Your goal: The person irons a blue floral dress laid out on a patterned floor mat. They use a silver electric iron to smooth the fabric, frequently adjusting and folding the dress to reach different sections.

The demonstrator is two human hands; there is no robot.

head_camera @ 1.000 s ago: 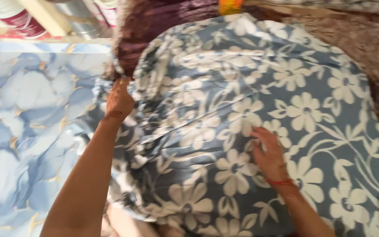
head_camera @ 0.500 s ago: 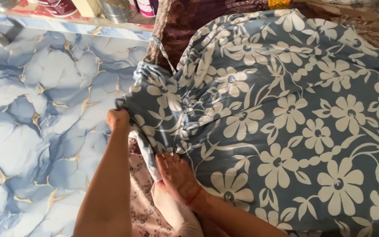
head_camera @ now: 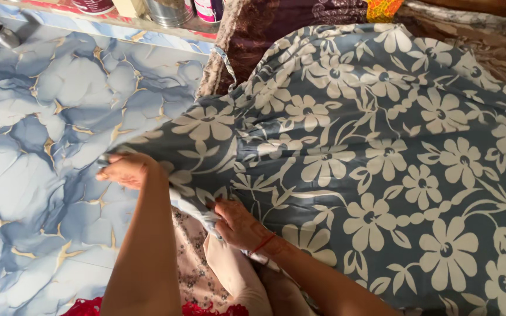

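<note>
we are seeing glossy floor tiles point(head_camera: 36, 117) veined blue, white and gold along the left, with tins point(head_camera: 168, 9) on a ledge above. our left hand point(head_camera: 125, 169) is reaching out over the tiles, fingers clenched on the corner of the bedsheet point(head_camera: 370, 146), a soft, creased blue cotton printed with big white flowers that is spreading across the bed to the right. half a second ago that corner was bunched nearer the bed; now it is being drawn out flat and taut. our right hand point(head_camera: 238, 223), a red thread point(head_camera: 263, 243) at its wrist, is pinching the sheet's near edge, fingers curled closed, above a pale patterned garment point(head_camera: 197, 266). a dark brown blanket point(head_camera: 276, 20) is lying at the top.
</note>
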